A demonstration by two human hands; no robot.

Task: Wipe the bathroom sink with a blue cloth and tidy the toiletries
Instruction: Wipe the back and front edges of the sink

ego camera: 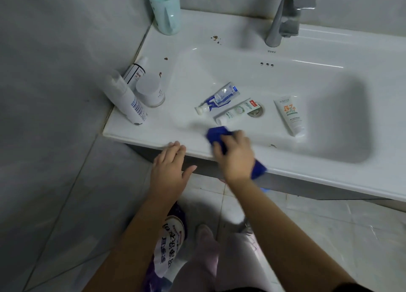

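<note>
Right hand (235,157) grasping crumpled blue cloth (216,134) on front rim of white ceramic sink (153,129), cloth protruding at eleven and four o'clock, left hand (170,166) flat, released.

My right hand (234,157) holds a cloth (216,135) on the front rim of the sink (153,135); my left hand (170,166) rests just left of it. Beyond my right hand, three tubes (237,111) lie in the basin, the middle one over the drain (257,113). Bottles (129,100) stand beyond my left hand, with a cup (165,12) behind them.
</note>
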